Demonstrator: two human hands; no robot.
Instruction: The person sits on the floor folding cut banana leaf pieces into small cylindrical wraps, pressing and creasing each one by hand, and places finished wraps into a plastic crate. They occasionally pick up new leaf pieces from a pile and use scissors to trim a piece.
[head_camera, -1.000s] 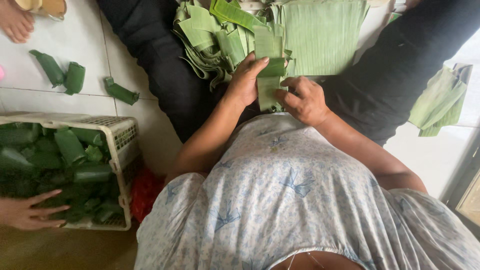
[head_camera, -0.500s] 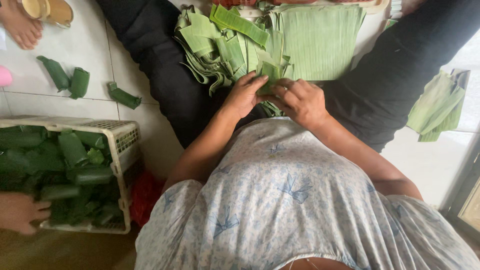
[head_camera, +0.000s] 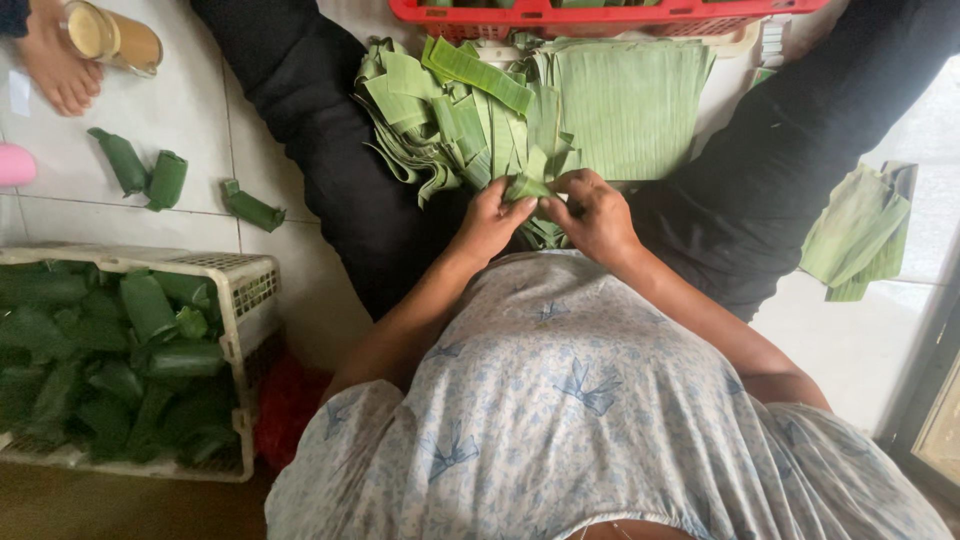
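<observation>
Both hands have dropped lower — left hand (head_camera: 490, 222) and right hand (head_camera: 598, 212) pinch 1 folded green leaf strip (head_camera: 528, 188) between them.

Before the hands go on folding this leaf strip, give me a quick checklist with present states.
1. Both hands on the piece: ok. The left hand and right hand pinch the folded leaf strip between them.
2. Fold tight: cannot tell, the fingers cover it.
3. More strips within reach: ok. The pile of leaf strips and the stack of wide leaves lie just beyond the hands.
4. Room in the white basket: ok, though it already holds many wrapped green rolls.
5. Loose rolls on the floor: not ok, three lie outside the basket.
</observation>
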